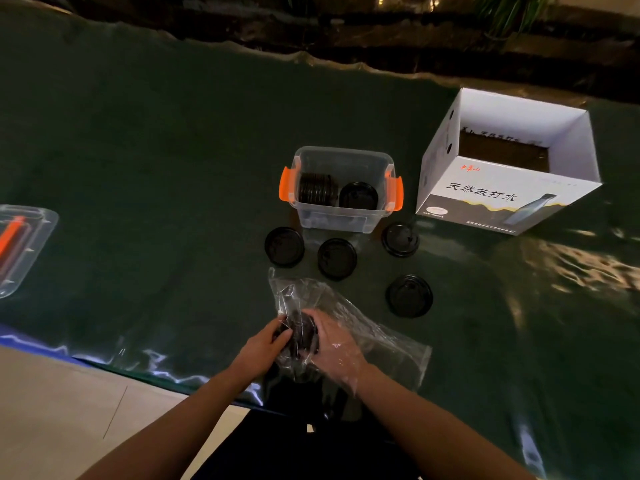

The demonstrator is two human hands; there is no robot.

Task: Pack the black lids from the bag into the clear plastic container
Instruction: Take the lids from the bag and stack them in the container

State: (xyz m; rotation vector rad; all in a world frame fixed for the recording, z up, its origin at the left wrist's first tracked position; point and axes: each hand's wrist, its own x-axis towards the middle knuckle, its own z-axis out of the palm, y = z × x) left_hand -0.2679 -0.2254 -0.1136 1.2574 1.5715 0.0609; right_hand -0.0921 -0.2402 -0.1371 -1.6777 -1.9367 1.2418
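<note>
Left hand (pixel 268 342): outside the clear bag, fingers curled round the dark bunch of lids through the plastic, near the table's front edge.
Right hand (pixel 334 344): inside the bag, seen through the film, fingers closed on the same bunch of lids (pixel 300 336).
Bag (pixel 353 327): crumpled clear plastic, lying on the green table cover (pixel 156 168) close to the front edge, mouth toward the right.
Clear container (pixel 341 188): orange latches on both sides, open top, mid-table; a row of lids on edge at its left, one more leaning at its right.
Loose lids: four flat on the cover; three just in front of the container (pixel 284 246) (pixel 337 259) (pixel 400 239), one nearer the bag, to its right (pixel 409 296).
White carton (pixel 502 192): open-topped, right of the container, apart from it.
Clear tray (pixel 20 247): at the left edge, something orange inside.
</note>
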